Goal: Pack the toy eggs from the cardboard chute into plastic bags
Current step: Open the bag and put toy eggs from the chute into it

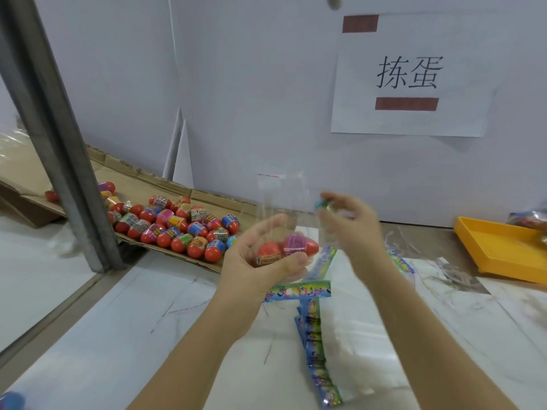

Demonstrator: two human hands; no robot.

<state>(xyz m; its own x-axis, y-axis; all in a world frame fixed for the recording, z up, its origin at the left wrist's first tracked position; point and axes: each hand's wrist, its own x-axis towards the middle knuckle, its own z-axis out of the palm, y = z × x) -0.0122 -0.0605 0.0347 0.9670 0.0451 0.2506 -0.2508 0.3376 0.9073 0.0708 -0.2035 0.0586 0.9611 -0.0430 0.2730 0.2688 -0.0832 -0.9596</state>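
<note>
Bright, even, cool-toned light fills the scene, and the shadows are faint and soft-edged. The right hand (349, 229) and the toy egg (324, 206) it pinches are smeared by motion, as is the clear plastic bag (281, 196). The left hand (260, 261) gripping toy eggs (284, 250) is sharper. The metal post (59, 128) at 9 o'clock leans and bows with wide-angle distortion. The yellow tray (497, 247) at 3 o'clock blurs toward the edge.
</note>
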